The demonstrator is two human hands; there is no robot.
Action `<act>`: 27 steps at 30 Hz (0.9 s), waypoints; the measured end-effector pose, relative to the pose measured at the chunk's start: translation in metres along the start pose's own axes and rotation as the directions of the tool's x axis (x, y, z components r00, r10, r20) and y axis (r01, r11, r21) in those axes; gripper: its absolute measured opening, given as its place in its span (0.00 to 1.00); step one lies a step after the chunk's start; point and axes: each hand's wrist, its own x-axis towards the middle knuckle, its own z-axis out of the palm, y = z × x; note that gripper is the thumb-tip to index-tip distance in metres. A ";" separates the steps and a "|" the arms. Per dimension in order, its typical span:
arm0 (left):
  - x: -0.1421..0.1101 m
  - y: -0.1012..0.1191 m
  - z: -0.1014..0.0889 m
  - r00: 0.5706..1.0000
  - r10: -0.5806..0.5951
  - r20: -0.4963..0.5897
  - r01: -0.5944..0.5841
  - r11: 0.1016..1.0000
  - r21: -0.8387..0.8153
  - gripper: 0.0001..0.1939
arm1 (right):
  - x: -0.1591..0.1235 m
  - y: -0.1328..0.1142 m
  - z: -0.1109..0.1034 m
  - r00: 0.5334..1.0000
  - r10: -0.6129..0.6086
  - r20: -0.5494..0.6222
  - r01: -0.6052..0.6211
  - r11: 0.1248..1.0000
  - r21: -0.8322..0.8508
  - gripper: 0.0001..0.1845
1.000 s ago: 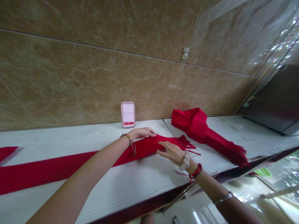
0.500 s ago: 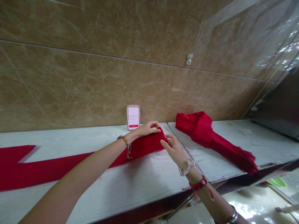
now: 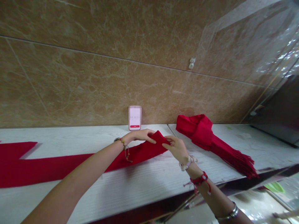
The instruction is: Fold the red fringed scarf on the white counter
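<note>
A long red scarf [image 3: 77, 163] runs across the white tabletop from the left edge of the view to my hands, its right end raised a little. With thumb and fingers, my left hand [image 3: 143, 136] pinches the far edge near that end. My right hand [image 3: 176, 147] grips the end's right corner between thumb and fingertips. A folded point of cloth stands up between the two hands. Right of them lies a second red scarf [image 3: 203, 130], looped over itself, with its fringe toward the front edge.
A phone [image 3: 135, 117] with a lit screen leans upright against the brown marbled wall [image 3: 105, 84]. A dark appliance-like box [image 3: 280, 109] stands at the far right. The white tabletop [image 3: 140, 186] ends at a front edge; a green bowl-like thing [image 3: 274, 187] shows below.
The scarf's end has been lifted and tilted, its corner now pointing up. My right thumb and fingers have closed on the right corner. The camera view has shifted slightly.
</note>
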 end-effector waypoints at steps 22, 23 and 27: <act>-0.064 0.015 -0.043 0.925 -0.349 -0.148 0.373 0.906 0.199 0.26 | 0.058 -0.005 -0.006 0.984 0.091 0.151 -0.085 0.995 -0.045 0.09; -0.059 0.012 -0.038 0.913 -0.388 -0.128 0.408 0.855 0.321 0.25 | 0.054 0.011 -0.001 0.983 0.128 0.134 -0.109 0.984 -0.141 0.08; -0.036 -0.007 -0.003 0.816 -0.521 -0.251 0.530 0.501 0.685 0.26 | 0.039 0.062 0.006 0.976 0.213 0.053 -0.178 0.907 -0.381 0.05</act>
